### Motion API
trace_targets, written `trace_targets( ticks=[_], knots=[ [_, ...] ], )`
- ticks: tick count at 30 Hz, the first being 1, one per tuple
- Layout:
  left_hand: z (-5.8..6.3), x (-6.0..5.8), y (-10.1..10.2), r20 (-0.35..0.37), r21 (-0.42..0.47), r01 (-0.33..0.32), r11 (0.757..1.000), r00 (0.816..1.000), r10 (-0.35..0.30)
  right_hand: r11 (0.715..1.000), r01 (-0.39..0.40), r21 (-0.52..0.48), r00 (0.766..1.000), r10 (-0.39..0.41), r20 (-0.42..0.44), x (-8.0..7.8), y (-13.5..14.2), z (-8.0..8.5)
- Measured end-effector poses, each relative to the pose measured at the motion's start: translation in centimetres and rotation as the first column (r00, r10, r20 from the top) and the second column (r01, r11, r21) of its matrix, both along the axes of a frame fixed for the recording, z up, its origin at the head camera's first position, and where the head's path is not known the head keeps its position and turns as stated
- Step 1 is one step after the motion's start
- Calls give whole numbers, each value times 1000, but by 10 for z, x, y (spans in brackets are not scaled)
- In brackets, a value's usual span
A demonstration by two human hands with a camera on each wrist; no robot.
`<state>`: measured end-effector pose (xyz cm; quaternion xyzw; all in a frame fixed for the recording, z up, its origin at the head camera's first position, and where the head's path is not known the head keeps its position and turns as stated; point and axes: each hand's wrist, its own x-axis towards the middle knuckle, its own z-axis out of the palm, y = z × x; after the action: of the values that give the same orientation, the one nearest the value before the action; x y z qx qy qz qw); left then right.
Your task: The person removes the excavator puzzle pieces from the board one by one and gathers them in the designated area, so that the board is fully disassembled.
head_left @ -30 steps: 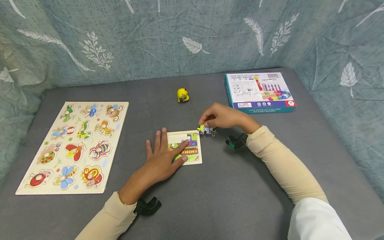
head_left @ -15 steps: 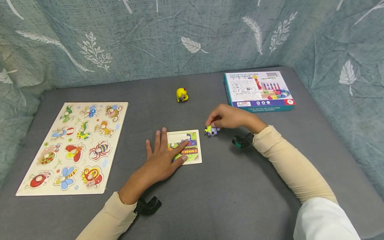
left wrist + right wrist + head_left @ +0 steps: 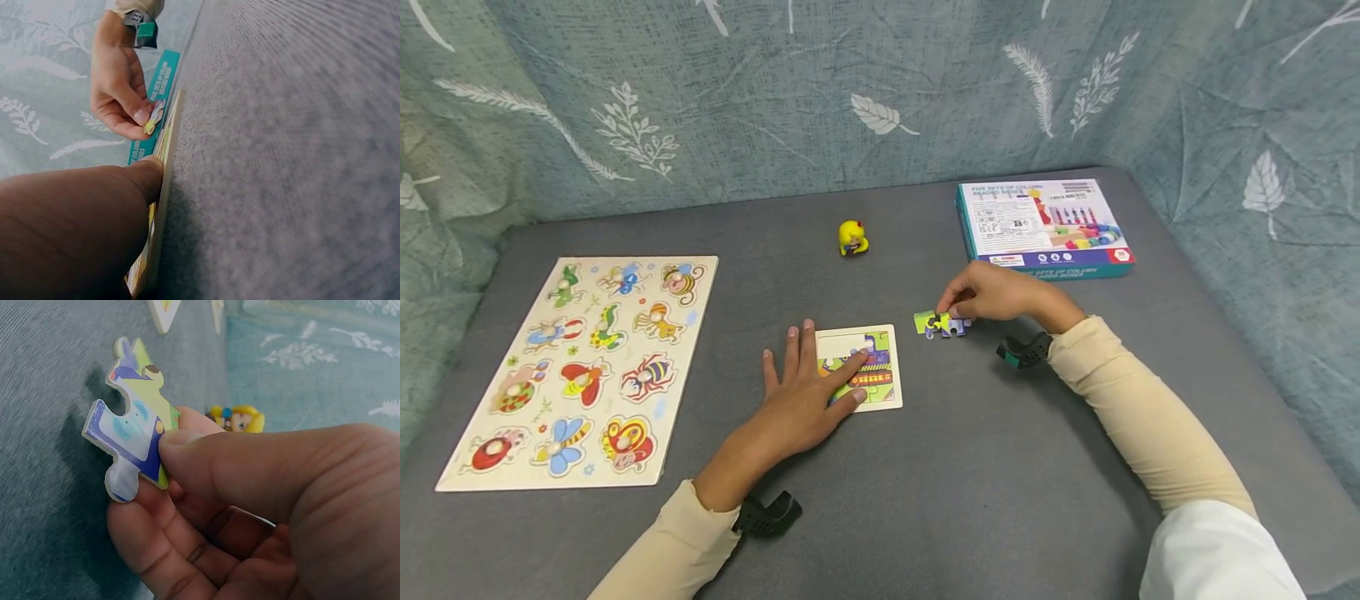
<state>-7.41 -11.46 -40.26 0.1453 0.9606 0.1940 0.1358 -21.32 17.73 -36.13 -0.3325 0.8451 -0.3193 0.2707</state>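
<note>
Head view: left hand [image 3: 793, 404], fingers spread and gripping nothing, rests partly on the puzzle board [image 3: 838, 343]; right hand [image 3: 1000, 293] pinches a puzzle piece [image 3: 134, 428] near the board's right edge, best held lightly, tabs uncovered.

From the head view, we looked forward and down from well above the bench [image 3: 962, 467], taking in the left hand [image 3: 801, 400], the right hand [image 3: 1000, 293] and the curtain [image 3: 775, 92] behind. From the left wrist, we looked low along the bench, tipped sideways, past the close left hand toward the right hand and the box [image 3: 164, 75]. From the right wrist, we faced the piece [image 3: 134, 422] very near, also tipped, with the figure [image 3: 245, 419] beyond. All three views shared the piece; head and left wrist shared the box.
</note>
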Motion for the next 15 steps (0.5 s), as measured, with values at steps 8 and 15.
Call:
trace_targets(
  ticks=[8,15],
  knots=[
    [0,1,0,1,19,5,1000,1000,-5,999,23,49,999,-21,-47,0,6,-2],
    [0,0,-1,-8,23,2,1000,1000,-2,996,57,70,994,-50,-93,1,7,-3]
  ],
)
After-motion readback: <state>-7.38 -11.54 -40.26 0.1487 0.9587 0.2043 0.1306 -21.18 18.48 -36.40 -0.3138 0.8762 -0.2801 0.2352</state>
